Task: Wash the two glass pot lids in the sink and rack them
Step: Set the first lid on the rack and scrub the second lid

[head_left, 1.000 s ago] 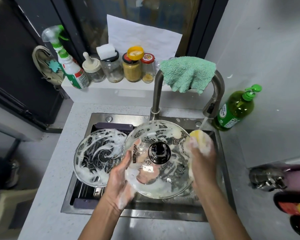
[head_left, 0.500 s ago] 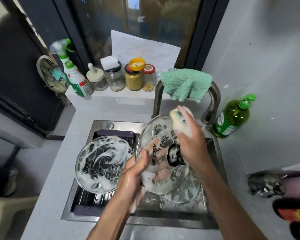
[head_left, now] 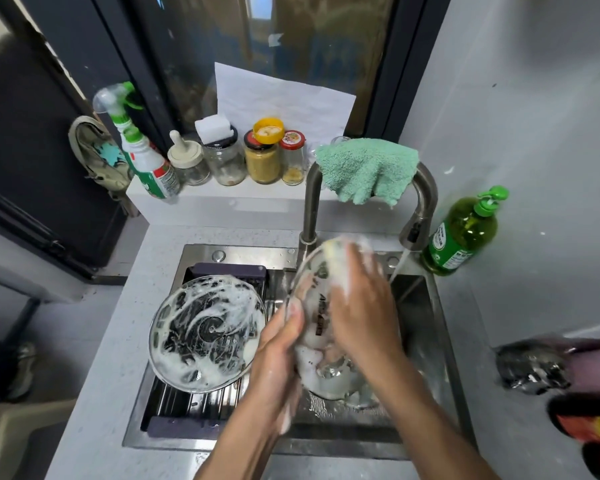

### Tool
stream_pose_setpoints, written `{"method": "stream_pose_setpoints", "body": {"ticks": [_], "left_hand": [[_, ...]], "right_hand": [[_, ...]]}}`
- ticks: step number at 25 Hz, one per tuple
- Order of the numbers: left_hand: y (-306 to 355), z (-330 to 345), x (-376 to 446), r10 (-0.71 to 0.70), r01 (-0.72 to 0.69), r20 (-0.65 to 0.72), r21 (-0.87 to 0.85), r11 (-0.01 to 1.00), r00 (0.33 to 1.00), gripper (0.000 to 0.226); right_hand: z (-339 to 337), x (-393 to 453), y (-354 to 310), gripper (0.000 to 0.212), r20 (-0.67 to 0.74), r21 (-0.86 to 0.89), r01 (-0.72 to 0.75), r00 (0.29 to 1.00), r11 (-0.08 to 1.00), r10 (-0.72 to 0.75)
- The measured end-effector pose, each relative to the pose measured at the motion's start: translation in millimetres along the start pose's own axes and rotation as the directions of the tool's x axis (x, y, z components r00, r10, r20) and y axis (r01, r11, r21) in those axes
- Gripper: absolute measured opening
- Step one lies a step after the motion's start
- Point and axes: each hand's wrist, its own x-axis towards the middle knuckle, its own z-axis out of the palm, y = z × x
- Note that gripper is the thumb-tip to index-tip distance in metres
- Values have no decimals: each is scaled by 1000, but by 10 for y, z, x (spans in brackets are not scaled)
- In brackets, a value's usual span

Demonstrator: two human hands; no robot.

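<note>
Since a second ago: the held glass pot lid (head_left: 314, 306) has swung from facing the camera to nearly edge-on and tilted, and the right hand (head_left: 361, 306) has moved from its right rim up across its face; the view has also dipped and shifted.
Left hand (head_left: 281, 344): closed on the lower left rim of the held lid, thumb on the glass, soapy.
Right hand: curled around a yellow sponge (head_left: 333, 249), pressing it on the upper part of the lid; most of the sponge is hidden by fingers and blurred.
Other lid (head_left: 207, 332): lies lathered and unrinsed on the dark slatted drain rack (head_left: 229, 270) over the left half of the sink, just beside the left hand.
Step in hand: scrubbing, by my reading; neither lid is rinsed or racked clean yet.
Doing it well: keep the left grip firm, since soapy glass will likely slip; work the sponge around the rim and knob base; hold the lid low over the basin so a drop is short.
Water: a thin stream runs from the faucet (head_left: 418, 216) at centre right, just beside the lid, handy for rinsing.
Sink (head_left: 426, 341): stainless steel, set in a pale speckled counter (head_left: 118, 341), suds in the basin.
Room: green cloth (head_left: 364, 169) draped over the faucet arch; green dish soap bottle (head_left: 461, 233) at right; spray bottle (head_left: 139, 147) and jars on the ledge under a dark window, upper centre.
</note>
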Motion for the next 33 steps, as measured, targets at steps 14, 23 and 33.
{"method": "stream_pose_setpoints", "body": {"ticks": [14, 23, 33], "left_hand": [[277, -33, 81, 14, -35, -118, -180, 983, 993, 40], [378, -150, 53, -31, 3, -147, -189, 982, 989, 34], [337, -198, 43, -26, 7, -145, -133, 991, 989, 34]], "right_hand": [[334, -408, 103, 52, -207, 191, 449, 888, 873, -411], [372, -493, 537, 46, -304, 207, 443, 877, 872, -373], [223, -221, 719, 37, -294, 318, 150, 954, 936, -54]]}}
